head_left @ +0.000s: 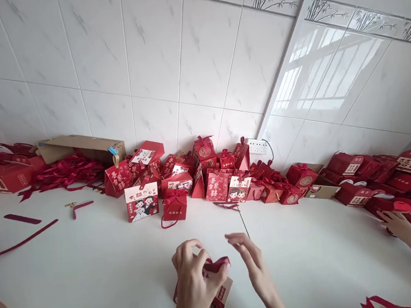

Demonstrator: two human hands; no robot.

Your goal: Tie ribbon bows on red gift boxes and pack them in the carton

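Note:
Close to the table's front edge, my left hand is closed on a dark red ribbon at the top of a small gift box. The box is red and white with a printed picture, and my left hand and wrist cover much of it. My right hand is held just right of the box, apart from it, with fingers stretched out and nothing in them. Beyond both hands stand a white gift box with a printed couple and a small red box with a cord handle.
Many red gift boxes line the tiled wall. At the left, a cardboard box stands by a heap of red ribbons; loose ribbon strips lie nearer. Another person's hand touches boxes at the right. A wall socket is behind.

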